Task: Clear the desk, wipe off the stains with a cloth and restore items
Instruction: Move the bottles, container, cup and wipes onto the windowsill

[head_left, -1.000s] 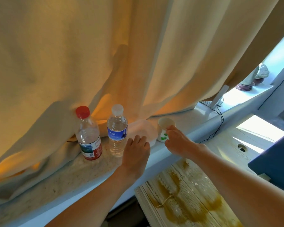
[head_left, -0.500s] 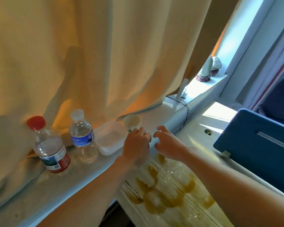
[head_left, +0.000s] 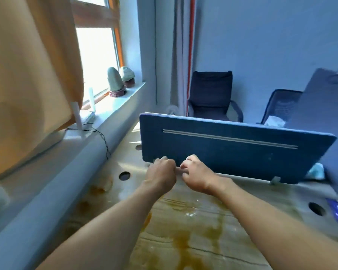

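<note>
Fingers (head_left: 186, 166) of both hands are curled, the knuckles almost meeting, just in front of the lower edge of the blue partition (head_left: 232, 152). I see the left hand (head_left: 160, 175) and the right hand (head_left: 196, 177) close together over the worktop (head_left: 248, 191), with a pale sliver (head_left: 177, 169) between them. Whether they grip it, I cannot tell. Brown stains (head_left: 183, 244) lie on the worktop between the forearms, nearer to me. The windowsill (head_left: 113, 106) runs along the left.

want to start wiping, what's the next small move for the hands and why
Probably draw them back toward the amber-brown stains on the pale wooden desk: the left hand and right hand sit curled at the blue divider panel, stains unwiped.
</note>
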### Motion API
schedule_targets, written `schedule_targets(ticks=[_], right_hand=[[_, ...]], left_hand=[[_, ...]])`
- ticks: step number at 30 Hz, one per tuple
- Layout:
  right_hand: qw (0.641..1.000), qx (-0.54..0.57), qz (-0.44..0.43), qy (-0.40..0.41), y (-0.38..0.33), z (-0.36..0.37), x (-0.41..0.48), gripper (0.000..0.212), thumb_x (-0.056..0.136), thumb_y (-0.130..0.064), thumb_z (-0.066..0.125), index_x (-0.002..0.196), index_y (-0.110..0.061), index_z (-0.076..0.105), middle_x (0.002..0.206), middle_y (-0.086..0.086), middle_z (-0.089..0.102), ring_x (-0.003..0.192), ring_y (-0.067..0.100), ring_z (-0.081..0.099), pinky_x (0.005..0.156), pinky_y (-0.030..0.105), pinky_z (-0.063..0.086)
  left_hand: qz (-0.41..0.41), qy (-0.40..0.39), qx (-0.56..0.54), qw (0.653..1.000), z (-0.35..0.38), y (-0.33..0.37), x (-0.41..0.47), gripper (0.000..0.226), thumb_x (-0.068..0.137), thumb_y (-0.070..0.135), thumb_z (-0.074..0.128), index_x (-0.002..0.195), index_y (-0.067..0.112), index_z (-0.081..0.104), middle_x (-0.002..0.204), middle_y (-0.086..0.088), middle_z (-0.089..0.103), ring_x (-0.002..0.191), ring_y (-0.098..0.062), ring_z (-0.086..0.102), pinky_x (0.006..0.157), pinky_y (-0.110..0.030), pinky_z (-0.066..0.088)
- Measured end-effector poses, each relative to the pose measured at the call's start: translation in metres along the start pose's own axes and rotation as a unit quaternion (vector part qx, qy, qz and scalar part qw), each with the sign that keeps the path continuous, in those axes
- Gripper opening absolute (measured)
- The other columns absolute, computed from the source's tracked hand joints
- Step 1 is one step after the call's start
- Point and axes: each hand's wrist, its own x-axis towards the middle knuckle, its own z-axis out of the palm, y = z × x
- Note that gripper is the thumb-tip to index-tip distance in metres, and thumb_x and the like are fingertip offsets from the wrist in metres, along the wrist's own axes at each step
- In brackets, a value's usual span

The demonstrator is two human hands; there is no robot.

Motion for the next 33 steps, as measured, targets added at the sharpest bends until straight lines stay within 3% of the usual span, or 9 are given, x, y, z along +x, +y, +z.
schedule_targets(ticks=[6,9,13,16,18,23,26,29,33], right_hand=[[0.993,0.052,0.105,0.033,0.174,-0.054,-0.056,0.024,0.095,-0.021,0.047,0.113,-0.017,0.061,0.122,0.003,0.043,0.101,0.025,0.057,0.094,0.045,0.05],[0.979,0.079,0.174,0.067,0.27,-0.07,-0.083,0.022,0.093,-0.02,0.049,0.108,-0.018,0.064,0.12,0.005,0.047,0.101,0.028,0.058,0.091,0.037,0.051],[0.947,0.124,0.276,0.103,0.383,-0.074,-0.11,0.022,0.087,-0.017,0.052,0.103,-0.016,0.067,0.12,0.008,0.056,0.104,0.028,0.059,0.082,0.028,0.046],[0.913,0.135,0.355,0.149,0.457,-0.069,-0.128,0.01,0.085,-0.017,0.052,0.088,-0.014,0.062,0.109,0.013,0.065,0.1,0.032,0.062,0.076,0.032,0.049],[0.898,0.095,0.401,0.153,0.494,-0.063,-0.141,0.009,0.09,-0.017,0.053,0.095,-0.012,0.058,0.113,0.015,0.062,0.104,0.034,0.06,0.074,0.034,0.044],[0.874,-0.046,0.465,0.134,0.556,-0.043,-0.16,0.039,0.093,-0.026,0.054,0.129,-0.015,0.046,0.133,0.01,0.047,0.122,0.029,0.049,0.093,0.039,0.043],[0.88,-0.089,0.46,0.08,0.579,-0.034,-0.159,0.044,0.093,-0.031,0.056,0.133,-0.017,0.044,0.138,0.009,0.039,0.125,0.027,0.045,0.094,0.038,0.043],[0.89,-0.144,0.43,0.05,0.591,-0.028,-0.157,0.034,0.097,-0.021,0.046,0.13,-0.018,0.052,0.137,0.008,0.039,0.125,0.026,0.045,0.097,0.038,0.044],[0.894,-0.171,0.395,0.123,0.588,-0.039,-0.149,0.037,0.1,-0.01,0.037,0.135,-0.014,0.05,0.139,0.009,0.043,0.125,0.026,0.049,0.096,0.035,0.044]], left_hand=[[0.064,-0.052,-0.041,0.996,0.072,0.169,0.034,0.021,0.092,0.017,0.047,0.086,0.019,0.067,0.094,0.002,0.058,0.09,-0.022,0.057,0.076,-0.037,0.051],[0.088,-0.089,-0.076,0.989,0.111,0.25,0.04,0.022,0.09,0.015,0.043,0.077,0.02,0.06,0.088,0.003,0.06,0.083,-0.021,0.057,0.073,-0.038,0.053],[0.096,-0.141,-0.1,0.98,0.161,0.333,0.044,0.025,0.088,0.014,0.044,0.072,0.022,0.061,0.082,0.002,0.065,0.076,-0.02,0.061,0.07,-0.037,0.056],[0.095,-0.189,-0.111,0.971,0.197,0.382,0.047,0.027,0.086,0.013,0.044,0.067,0.02,0.061,0.072,0.003,0.067,0.07,-0.021,0.064,0.069,-0.04,0.059],[0.096,-0.224,-0.116,0.963,0.214,0.41,0.048,0.026,0.088,0.012,0.044,0.072,0.015,0.065,0.073,-0.002,0.068,0.071,-0.026,0.065,0.068,-0.044,0.06],[0.118,-0.271,-0.115,0.948,0.24,0.456,0.049,0.028,0.086,0.009,0.04,0.075,0.013,0.065,0.076,-0.004,0.069,0.072,-0.026,0.065,0.068,-0.046,0.06],[0.127,-0.284,-0.107,0.944,0.243,0.465,0.046,0.028,0.091,0.009,0.04,0.081,0.018,0.065,0.083,0.001,0.068,0.076,-0.02,0.064,0.071,-0.04,0.06],[0.126,-0.285,-0.098,0.945,0.234,0.459,0.044,0.028,0.095,0.01,0.041,0.088,0.018,0.067,0.09,0.004,0.067,0.08,-0.015,0.063,0.074,-0.035,0.058],[0.1,-0.266,-0.11,0.952,0.218,0.443,0.055,0.026,0.094,0.009,0.044,0.087,0.012,0.069,0.085,0.003,0.066,0.074,-0.015,0.061,0.071,-0.033,0.055]])
